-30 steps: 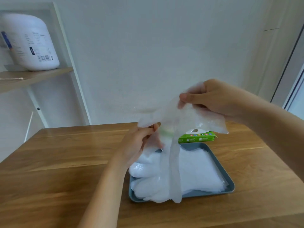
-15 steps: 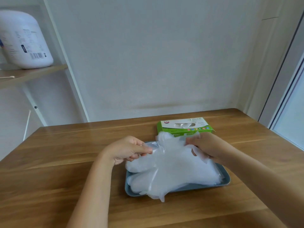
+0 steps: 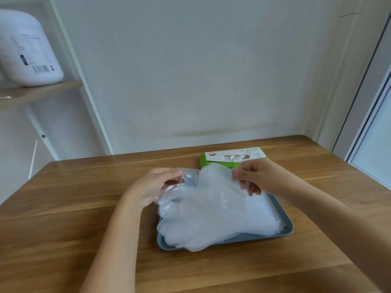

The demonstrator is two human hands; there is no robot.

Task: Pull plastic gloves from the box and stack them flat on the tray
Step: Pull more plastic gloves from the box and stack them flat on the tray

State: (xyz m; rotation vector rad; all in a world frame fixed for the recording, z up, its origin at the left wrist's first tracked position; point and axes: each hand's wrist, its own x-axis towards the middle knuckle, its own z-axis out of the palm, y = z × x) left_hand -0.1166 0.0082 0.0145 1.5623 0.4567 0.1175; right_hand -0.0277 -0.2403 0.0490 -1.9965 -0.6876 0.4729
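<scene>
Clear plastic gloves (image 3: 220,216) piled flat on a grey-blue tray (image 3: 285,230), fingers overhanging its near-left edge, green glove box (image 3: 233,157) just behind

A wooden table (image 3: 63,208) meets a plain pale wall (image 3: 201,70); on the left, a shelf (image 3: 42,92) holds a white jug (image 3: 27,49), perhaps detergent.

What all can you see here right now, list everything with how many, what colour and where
table: one, brown wood, under everything.
tray: one, blue-grey, mid-table.
glove pile: too layered to count, clear whitish, on the tray.
top glove: one, clear, over the pile.
box: one, green and white, behind the tray.
shelf: one, brown wood, upper left.
container: one, white with barcode, on the shelf.
left hand: pinches the top glove's left edge.
right hand: pinches its right edge.
</scene>
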